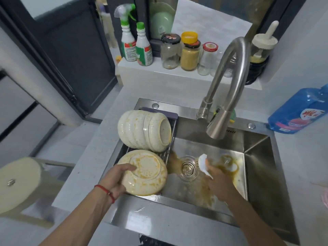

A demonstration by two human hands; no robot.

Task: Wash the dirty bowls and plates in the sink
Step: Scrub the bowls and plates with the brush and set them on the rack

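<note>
Steel sink point(257, 157) | L hand point(115, 180) grips dirty bowl point(145, 173) | R hand point(220, 180) pinches white spoon point(204, 164)

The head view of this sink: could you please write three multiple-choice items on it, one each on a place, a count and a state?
1. Where does the stack of bowls lie?
A. On its side on the rack at the sink's left
B. Over the drain
C. On the window ledge

2. How many green-capped bottles stand on the ledge?
A. One
B. Two
C. Four

3. What is the left hand doing?
A. Hanging idle
B. Turning the faucet
C. Holding a stained dish bottom up

Answers:
1 A, the stack's bases face right, above the rack's wires.
2 B, a spray bottle and a capped bottle stand together.
3 C, its fingers lie across the dish's base ring.
</note>
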